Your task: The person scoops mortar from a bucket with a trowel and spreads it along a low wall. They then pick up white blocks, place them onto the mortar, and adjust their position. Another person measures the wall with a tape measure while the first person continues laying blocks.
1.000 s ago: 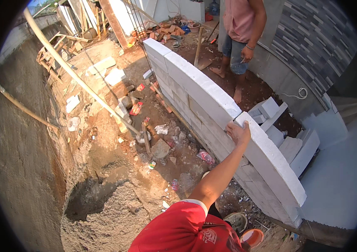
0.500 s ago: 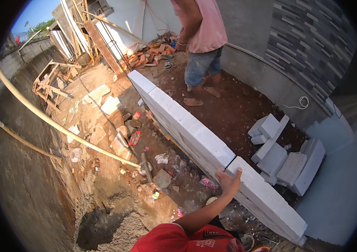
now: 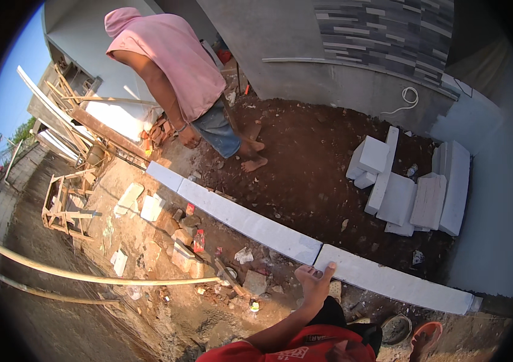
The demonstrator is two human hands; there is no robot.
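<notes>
**Your left hand [image 3: 315,288] at the block joint [image 3: 317,253]**

You have your left hand at the near side of a low wall of pale lightweight blocks. Its thumb lies over the top edge of the right-hand top block [image 3: 392,279], close to the narrow dark joint, while the fingers bend against the near side; how firmly they grip, you cannot tell. That block runs from the joint toward the lower right, end to end with the long middle block [image 3: 250,221], beyond which sits a shorter end block [image 3: 165,175].

What seems to be your right hand [image 3: 417,348] shows at the lower edge, beside an orange tub [image 3: 430,329]; it is too dark and cut off to tell whether it grasps anything. A grey-filled bucket [image 3: 396,329] stands just left of the tub.

Across the wall, loose white blocks [image 3: 398,199] lie piled on brown soil, near a coiled white cable [image 3: 410,96]. A barefoot co-worker [image 3: 172,66] in a pink hooded top and denim shorts bends forward near the wall's far end, one arm hanging. On your side, a bamboo pole [image 3: 99,273] slants over the rubble-strewn ground.
</notes>
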